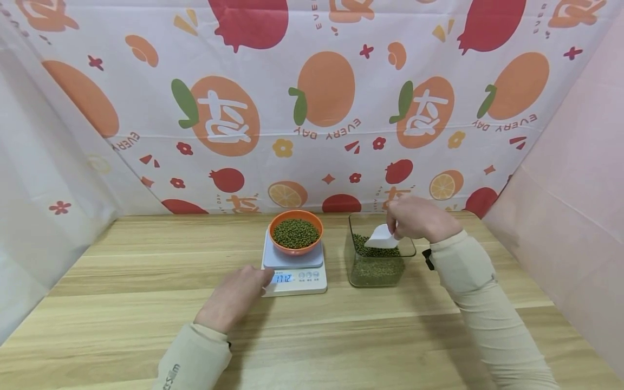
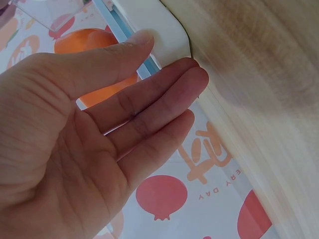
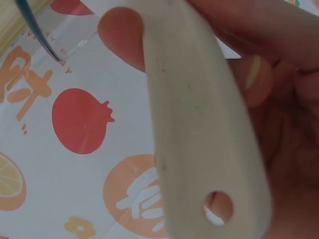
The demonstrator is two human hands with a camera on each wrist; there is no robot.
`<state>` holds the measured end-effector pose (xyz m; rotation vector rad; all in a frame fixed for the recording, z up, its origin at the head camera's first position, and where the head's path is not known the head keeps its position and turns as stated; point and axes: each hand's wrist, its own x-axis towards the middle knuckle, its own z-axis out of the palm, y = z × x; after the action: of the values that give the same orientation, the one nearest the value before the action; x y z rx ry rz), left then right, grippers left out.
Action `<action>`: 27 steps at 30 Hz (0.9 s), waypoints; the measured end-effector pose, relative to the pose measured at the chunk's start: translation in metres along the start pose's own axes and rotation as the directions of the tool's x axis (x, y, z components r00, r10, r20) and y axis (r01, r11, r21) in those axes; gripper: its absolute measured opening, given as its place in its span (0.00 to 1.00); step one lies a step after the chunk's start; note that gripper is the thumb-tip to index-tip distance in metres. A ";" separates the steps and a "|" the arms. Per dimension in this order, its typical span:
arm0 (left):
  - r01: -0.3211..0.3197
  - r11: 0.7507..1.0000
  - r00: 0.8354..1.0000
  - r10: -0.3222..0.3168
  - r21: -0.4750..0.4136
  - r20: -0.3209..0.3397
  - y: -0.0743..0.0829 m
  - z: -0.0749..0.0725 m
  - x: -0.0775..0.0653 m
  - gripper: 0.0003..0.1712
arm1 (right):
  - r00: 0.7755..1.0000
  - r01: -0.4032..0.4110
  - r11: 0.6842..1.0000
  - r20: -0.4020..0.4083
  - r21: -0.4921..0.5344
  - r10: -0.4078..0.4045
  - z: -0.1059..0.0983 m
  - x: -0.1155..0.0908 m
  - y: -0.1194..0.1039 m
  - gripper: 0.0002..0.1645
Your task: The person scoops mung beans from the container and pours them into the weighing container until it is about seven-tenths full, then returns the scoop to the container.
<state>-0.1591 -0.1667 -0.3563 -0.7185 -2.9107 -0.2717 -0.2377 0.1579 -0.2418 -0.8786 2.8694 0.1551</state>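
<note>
In the head view my right hand [image 1: 421, 218] grips a white plastic scoop [image 1: 382, 238], its blade tilted down inside a clear container [image 1: 352, 273] of green mung beans [image 1: 361, 245]. The right wrist view shows the scoop's handle [image 3: 199, 124], with a hole near its end, between thumb and fingers. My left hand [image 1: 236, 297] is at the left side of a white kitchen scale [image 1: 294, 288], fingers extended and fingertips right at its edge. On the scale's platform stands an orange bowl [image 1: 295, 251] holding mung beans [image 1: 296, 233]. The lit display [image 1: 283, 278] reads about 171.2.
A wooden table [image 1: 122, 303] carries everything. Behind it hangs a white cloth [image 1: 273, 168] printed with fruit, close to the bowl and container; plain pale cloth [image 1: 560, 179] hangs on the right. A gap of bare wood separates the scale from the container.
</note>
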 end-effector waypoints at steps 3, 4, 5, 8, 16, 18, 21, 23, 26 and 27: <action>0.004 1.000 1.000 -0.004 -0.008 0.001 0.000 0.001 0.001 0.08 | 1.000 -0.006 1.000 0.010 0.010 0.006 0.003 0.001 0.001 0.09; 0.007 1.000 1.000 -0.007 -0.013 0.002 0.000 0.001 0.001 0.08 | 1.000 -0.007 1.000 0.014 0.014 0.006 0.004 0.001 0.001 0.09; 0.010 1.000 1.000 -0.010 -0.018 0.004 0.000 0.001 0.001 0.08 | 1.000 -0.008 1.000 0.016 0.015 0.007 0.004 0.002 0.002 0.09; 0.019 0.999 1.000 -0.018 -0.029 0.012 -0.001 0.000 0.002 0.08 | 1.000 -0.001 1.000 0.017 0.012 0.001 0.005 0.002 0.002 0.10; -0.006 1.000 1.000 0.006 -0.002 0.005 0.000 0.000 0.001 0.09 | 0.999 -0.017 0.999 0.049 0.034 0.015 0.005 0.002 0.000 0.12; -0.010 1.000 1.000 0.010 0.003 0.003 0.000 0.000 0.001 0.09 | 0.998 -0.019 0.999 0.058 0.028 0.017 0.004 0.001 -0.001 0.12; -0.007 1.000 1.000 0.007 0.002 0.004 -0.001 0.000 0.000 0.08 | 0.998 -0.019 1.000 0.062 0.018 0.018 0.003 0.001 -0.003 0.13; -0.003 1.000 1.000 0.003 -0.001 0.006 -0.001 0.000 0.000 0.08 | 0.997 -0.018 1.000 0.069 0.014 0.017 0.002 0.001 -0.004 0.14; 0.001 1.000 1.000 -0.001 -0.005 0.009 -0.001 -0.001 0.000 0.08 | 0.996 -0.017 1.000 0.089 0.011 0.016 0.000 0.001 -0.006 0.14; 0.002 1.000 1.000 -0.002 -0.006 0.010 -0.001 -0.001 0.000 0.08 | 0.995 -0.017 1.000 0.095 0.007 0.016 0.000 0.002 -0.007 0.14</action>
<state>-0.1596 -0.1677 -0.3559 -0.7204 -2.9218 -0.2784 -0.2354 0.1515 -0.2424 -0.8227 2.7877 0.1820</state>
